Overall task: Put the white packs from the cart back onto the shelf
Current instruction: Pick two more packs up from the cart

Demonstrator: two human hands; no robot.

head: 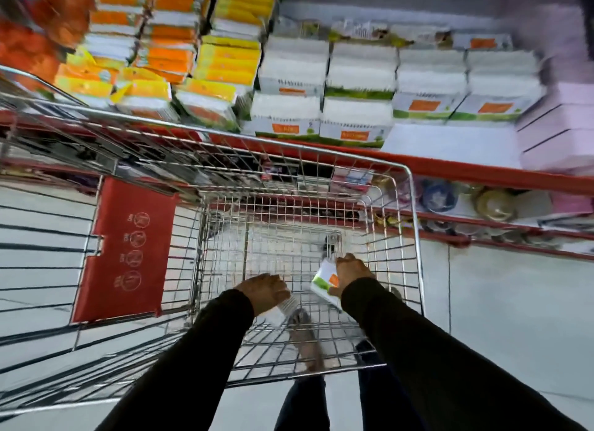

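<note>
Both my hands reach down into the wire cart [414, 212]. My right hand [352, 271] grips a white pack [324, 281] with a green and orange label, tilted against the cart's right side. My left hand [265, 290] closes over a second white pack [286, 306], mostly hidden under the fingers. On the shelf [456, 168] above the cart stand stacked white packs [356, 109] of the same kind, with a bare white gap [450, 144] to their right.
Orange and yellow packs [221, 57] fill the shelf's left part, pink packs [559, 131] its right. A red fold-down seat flap [125, 250] hangs in the cart's left half. A lower shelf [482, 205] holds small goods. My feet show through the cart floor.
</note>
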